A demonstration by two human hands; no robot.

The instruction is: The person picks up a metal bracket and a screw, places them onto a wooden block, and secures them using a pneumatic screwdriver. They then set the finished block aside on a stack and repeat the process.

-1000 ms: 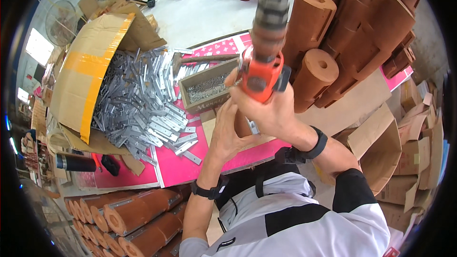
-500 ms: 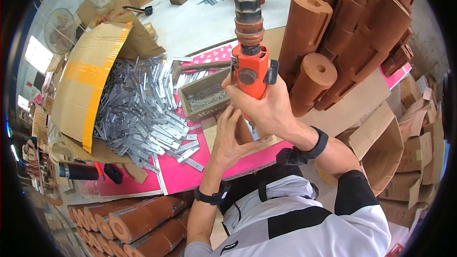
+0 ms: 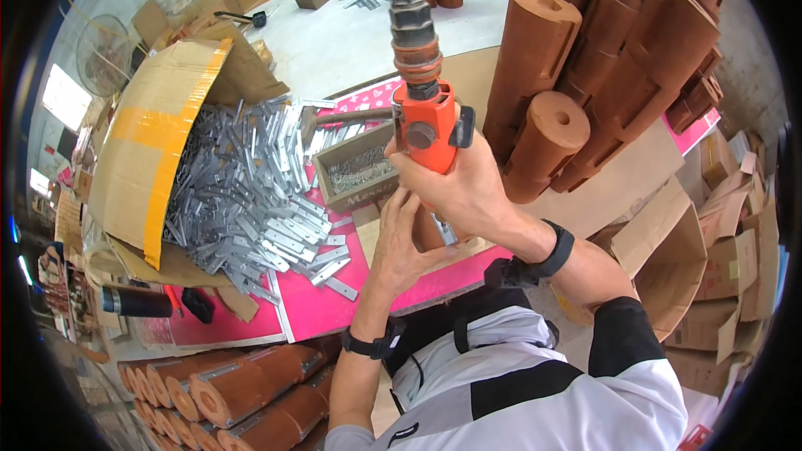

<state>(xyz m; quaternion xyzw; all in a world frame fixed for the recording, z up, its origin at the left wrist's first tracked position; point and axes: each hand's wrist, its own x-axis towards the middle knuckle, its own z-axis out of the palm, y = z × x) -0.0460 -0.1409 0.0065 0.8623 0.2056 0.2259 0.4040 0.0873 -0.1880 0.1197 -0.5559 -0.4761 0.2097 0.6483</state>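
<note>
My right hand (image 3: 466, 185) is closed round the orange body of a pneumatic screwdriver (image 3: 428, 121), whose black fittings and hose rise away from me. Below that fist, the tool's tip is hidden. My left hand (image 3: 396, 249) grips a brown cylinder (image 3: 426, 235), fingers along its far side and thumb on the near side. On the cylinder lies a silvery metal strip (image 3: 449, 235), partly covered by my right hand. Just beyond my left hand stands a wooden box (image 3: 361, 195) holding many small screws.
Loose metal strips (image 3: 251, 200) spill from a tipped cardboard box (image 3: 138, 150) on the left. A hammer (image 3: 342, 117) lies behind the wooden box. Brown cylinders (image 3: 535, 58) stand at the right, and more are stacked (image 3: 251, 384) low at the left. An open carton (image 3: 660, 242) stands right.
The screwdriver's upper end has swung to the left, and my right hand has shifted slightly left with it. My left hand and the cylinder stay about where they were.
</note>
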